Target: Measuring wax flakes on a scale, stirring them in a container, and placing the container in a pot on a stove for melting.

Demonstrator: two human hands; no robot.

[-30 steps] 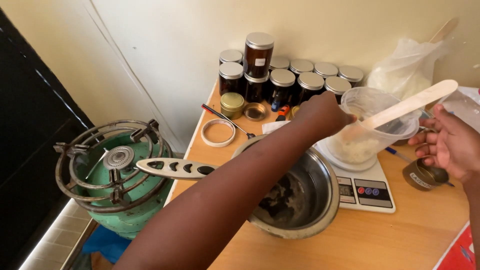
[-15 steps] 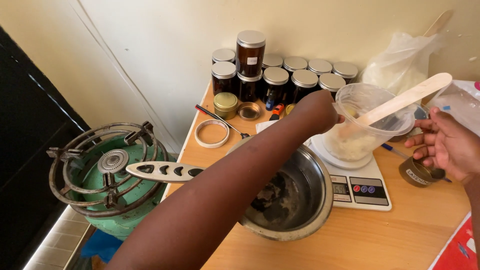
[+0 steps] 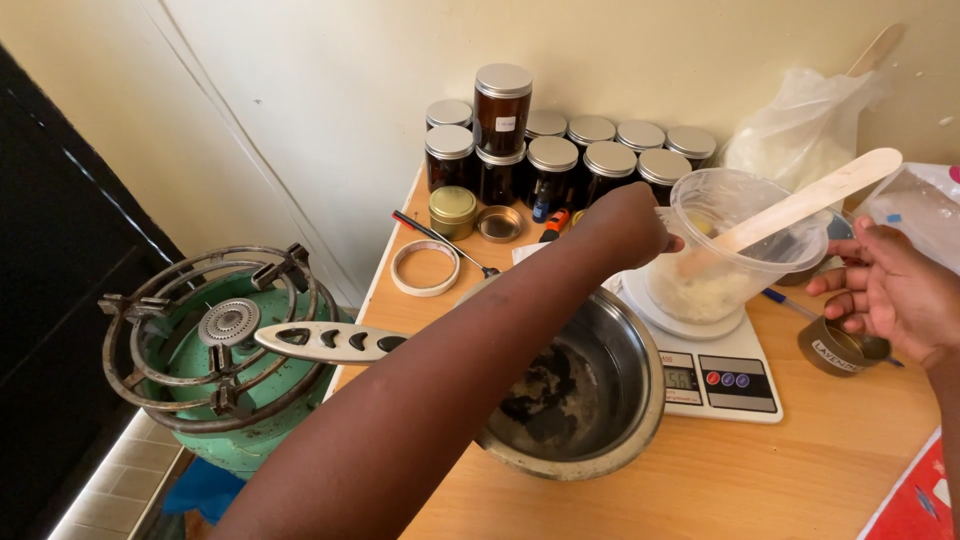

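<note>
The left hand (image 3: 632, 222) reaches across the steel pot (image 3: 585, 395) to the clear cup's (image 3: 745, 245) rim; whether its fingers grip is hidden. Beyond the cup, the right hand (image 3: 890, 295) lies loosely curled, holding nothing, just above a small brass tin (image 3: 838, 348), with bare tabletop (image 3: 780, 470) nearer.

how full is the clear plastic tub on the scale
Only partly full: the clear tub on the white scale has a low heap of white flakes at its bottom, with a wooden spatula standing in it.

Both forearms are bare, no sleeves showing, and the hands (image 3: 625, 222) carry no gloves.
</note>
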